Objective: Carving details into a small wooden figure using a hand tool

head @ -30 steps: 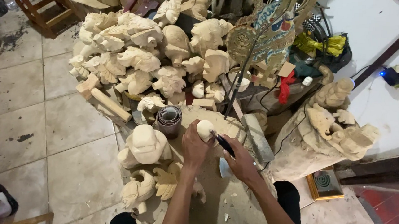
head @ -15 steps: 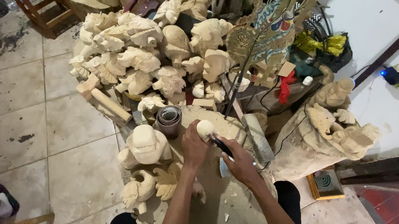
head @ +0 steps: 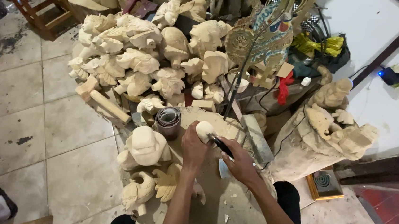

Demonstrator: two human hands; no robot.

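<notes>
small framed square picture with spiral motif [head: 324, 182] on floor, lower right

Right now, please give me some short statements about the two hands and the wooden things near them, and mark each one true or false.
1. The left hand holds a small rounded pale wooden piece. True.
2. The right hand grips a dark-handled carving tool that points at that piece. True.
3. The grey roll of sandpaper lies in the right hand. False: it stands on the wooden work block, beyond the left hand.
4. The large pale carved wooden figure sits to the right of both hands. False: it sits to their left.
5. Many pale unfinished carvings are heaped beyond the block. True.
</notes>
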